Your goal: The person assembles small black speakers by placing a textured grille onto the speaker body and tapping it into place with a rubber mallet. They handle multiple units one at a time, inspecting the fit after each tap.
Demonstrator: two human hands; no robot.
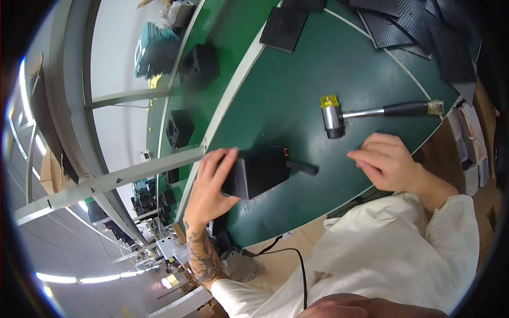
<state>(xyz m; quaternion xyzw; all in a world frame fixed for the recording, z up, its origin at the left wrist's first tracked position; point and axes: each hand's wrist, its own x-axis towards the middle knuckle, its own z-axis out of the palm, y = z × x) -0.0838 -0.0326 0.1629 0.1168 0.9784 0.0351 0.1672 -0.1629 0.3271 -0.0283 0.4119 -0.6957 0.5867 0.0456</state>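
Note:
My left hand is wrapped around the left end of a black box on the green worktop, thumb on the near side and fingers over the far side. A small orange-red piece shows at the box's right end. Beside that end, a short black strip sticks out to the right; whether it joins the box I cannot tell. My right hand is held to the right of the box, apart from it, fingers curled and pinched together. Anything between those fingers is hidden. Beyond that hand lies a mallet with yellow and black faces.
Flat black panels are heaped at the far right, and a single black panel lies farther left. Past a pale rail stand black boxes with round openings. A metal frame bar crosses at left.

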